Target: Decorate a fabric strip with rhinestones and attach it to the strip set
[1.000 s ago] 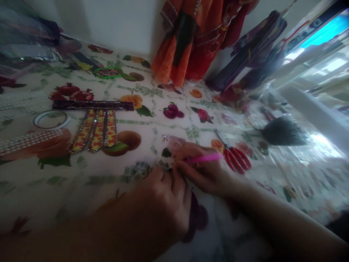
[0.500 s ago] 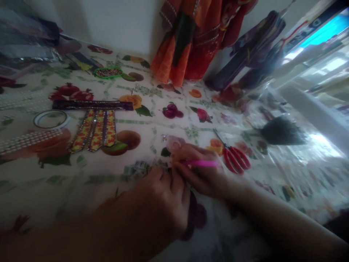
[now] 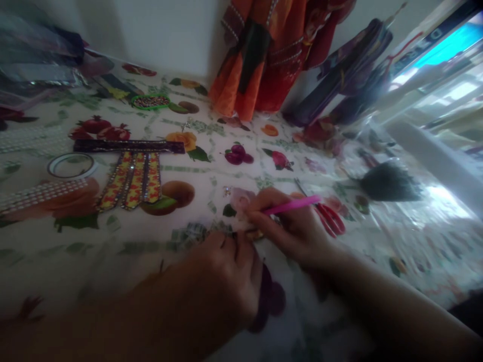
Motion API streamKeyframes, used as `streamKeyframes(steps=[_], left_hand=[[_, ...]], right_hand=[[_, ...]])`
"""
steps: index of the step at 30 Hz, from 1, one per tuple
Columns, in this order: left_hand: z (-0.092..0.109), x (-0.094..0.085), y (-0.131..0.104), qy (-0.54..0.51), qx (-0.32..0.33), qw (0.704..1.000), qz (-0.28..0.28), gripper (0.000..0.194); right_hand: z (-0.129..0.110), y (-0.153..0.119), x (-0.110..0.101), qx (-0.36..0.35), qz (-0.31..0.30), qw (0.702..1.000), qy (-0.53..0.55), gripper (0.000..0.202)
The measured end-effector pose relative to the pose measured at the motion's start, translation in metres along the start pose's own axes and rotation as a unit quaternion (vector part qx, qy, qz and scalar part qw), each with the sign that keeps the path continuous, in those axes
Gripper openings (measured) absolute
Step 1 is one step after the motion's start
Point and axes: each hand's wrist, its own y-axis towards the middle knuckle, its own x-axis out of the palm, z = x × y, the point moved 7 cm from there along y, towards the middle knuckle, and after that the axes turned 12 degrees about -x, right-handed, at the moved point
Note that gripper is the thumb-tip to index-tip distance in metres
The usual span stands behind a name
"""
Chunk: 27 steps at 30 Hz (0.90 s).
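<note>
My right hand (image 3: 292,226) pinches a slim pink pen-like tool (image 3: 296,204), whose rear end points up to the right; its tip is hidden by the fingers. Close beside it, my left hand (image 3: 230,276) is closed, with its fingers bent down at the tablecloth. A small yellowish, dark-edged bit (image 3: 254,234) shows between the two hands, too blurred to name. Red-handled scissors (image 3: 331,219) lie just behind the right hand, partly covered by it. A tiny shiny piece (image 3: 227,191) rests on the cloth beyond the left hand.
A rhinestone-edged fabric piece (image 3: 131,181) with a dark band and yellow-red strips lies left. Near it are a tape roll (image 3: 71,165), pearl strips (image 3: 45,196) and a green dish (image 3: 151,102) of beads. Orange-red garments (image 3: 260,60) hang behind; a dark bundle (image 3: 392,180) sits right.
My right hand has lifted slightly, and the pink tool now tilts more steeply, its rear end higher and further right. More of the yellowish bit shows. The left hand has barely moved.
</note>
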Motion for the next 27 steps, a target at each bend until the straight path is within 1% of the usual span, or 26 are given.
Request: streamKeyframes(steps=[3, 5, 8, 12, 15, 20, 24, 27], left_hand=[[-0.002, 0.000, 0.000, -0.002, -0.005, 1.000, -0.004, 0.025], [-0.001, 0.000, -0.001, 0.002, 0.003, 1.000, -0.005, 0.026], [0.000, -0.001, -0.001, -0.005, 0.009, 1.000, -0.005, 0.027], [0.000, -0.001, -0.001, -0.015, -0.003, 1.000, 0.009, 0.029], [0.001, -0.001, -0.002, -0.003, -0.007, 1.000, 0.017, 0.031], [0.001, -0.002, -0.002, -0.010, -0.006, 1.000, 0.000, 0.030], [-0.001, -0.005, 0.000, -0.034, -0.016, 0.999, 0.024, 0.030], [-0.001, -0.003, -0.001, -0.039, -0.017, 0.999, 0.022, 0.032]], right_hand=[[-0.005, -0.004, -0.013, 0.004, 0.002, 0.999, -0.036, 0.004], [-0.006, -0.011, -0.017, 0.013, -0.006, 0.999, -0.048, 0.005], [-0.002, -0.025, -0.016, 0.030, -0.010, 0.998, -0.050, 0.006], [0.005, -0.039, -0.012, 0.040, 0.013, 0.998, -0.037, 0.009], [0.006, -0.039, -0.011, 0.033, 0.022, 0.999, -0.028, 0.007], [0.005, -0.036, -0.007, 0.019, 0.011, 0.999, -0.042, 0.004], [0.004, -0.036, -0.005, 0.013, 0.005, 0.999, -0.052, 0.004], [0.005, -0.037, -0.005, 0.014, 0.001, 0.998, -0.058, 0.004]])
